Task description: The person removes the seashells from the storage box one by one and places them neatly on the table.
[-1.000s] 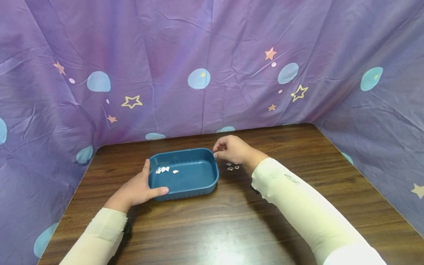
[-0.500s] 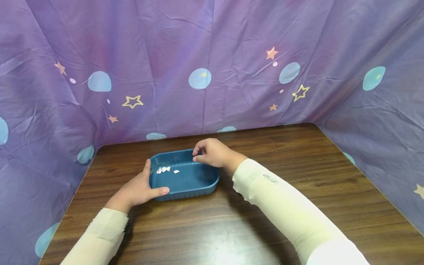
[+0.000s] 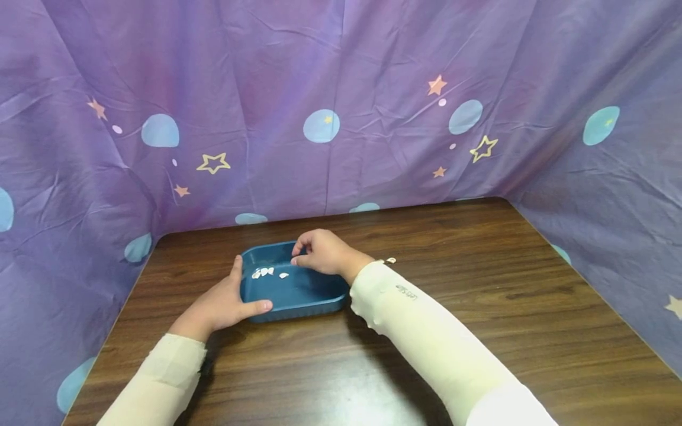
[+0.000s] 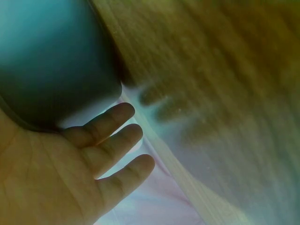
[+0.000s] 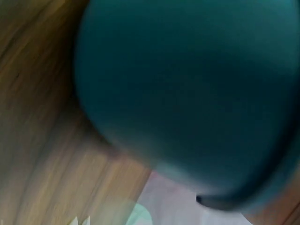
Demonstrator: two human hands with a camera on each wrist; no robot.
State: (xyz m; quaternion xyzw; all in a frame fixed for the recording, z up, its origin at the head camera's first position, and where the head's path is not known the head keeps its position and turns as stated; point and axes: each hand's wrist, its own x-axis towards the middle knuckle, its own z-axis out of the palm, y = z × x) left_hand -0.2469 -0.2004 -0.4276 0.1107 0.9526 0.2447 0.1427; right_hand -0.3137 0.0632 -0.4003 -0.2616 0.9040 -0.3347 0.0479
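A blue rectangular tray stands on the wooden table, with several small white shell-like pieces lying in its left half. My left hand steadies its near left corner, thumb along the front rim and the other fingers against the left side. The left wrist view shows the fingers fairly straight. Over the tray's inside is my right hand, thumb and forefinger brought together in a pinch; the small piece between the tips is barely discernible. Blue tray wall fills most of the right wrist view.
More white pieces lie on the table right of the tray, partly hidden behind the right sleeve. Purple patterned cloth hangs behind the table and at both sides.
My right hand has moved left from beside the pieces on the table, past the tray's right rim, to above its inside. The left hand and tray stay put.
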